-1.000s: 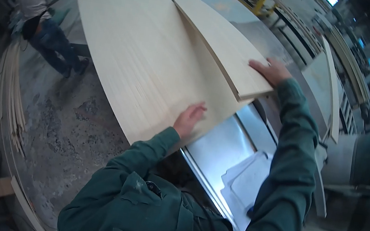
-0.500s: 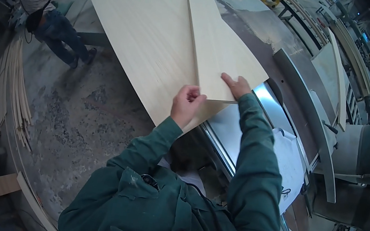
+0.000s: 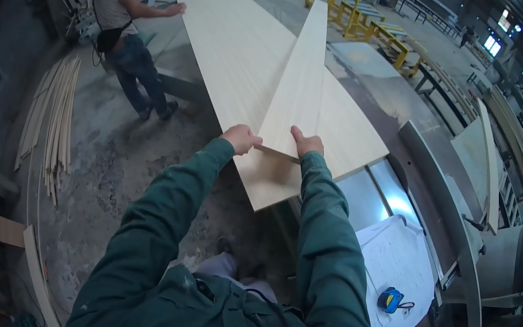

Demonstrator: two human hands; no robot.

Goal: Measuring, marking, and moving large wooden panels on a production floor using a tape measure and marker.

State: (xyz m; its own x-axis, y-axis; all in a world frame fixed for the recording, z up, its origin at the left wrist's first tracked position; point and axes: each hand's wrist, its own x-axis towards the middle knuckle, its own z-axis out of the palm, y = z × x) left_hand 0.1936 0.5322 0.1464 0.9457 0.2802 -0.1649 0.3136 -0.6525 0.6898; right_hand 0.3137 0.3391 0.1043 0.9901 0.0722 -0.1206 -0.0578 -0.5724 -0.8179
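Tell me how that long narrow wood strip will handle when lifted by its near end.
The narrow wood strip is thin and long, gripped only at its near end by the left hand and right hand: likely light but bendy. Its smooth face probably slides easily on the wide sheet.

Two pale wooden pieces are lying on the saw table: one wide panel and one narrow board on top of it. Two hands are showing at its near end, a left hand and a right hand. One co-worker is standing at the far end. One blue tape measure is sitting on one sheet of paper. One bundle of thin wooden strips is lying on the floor.
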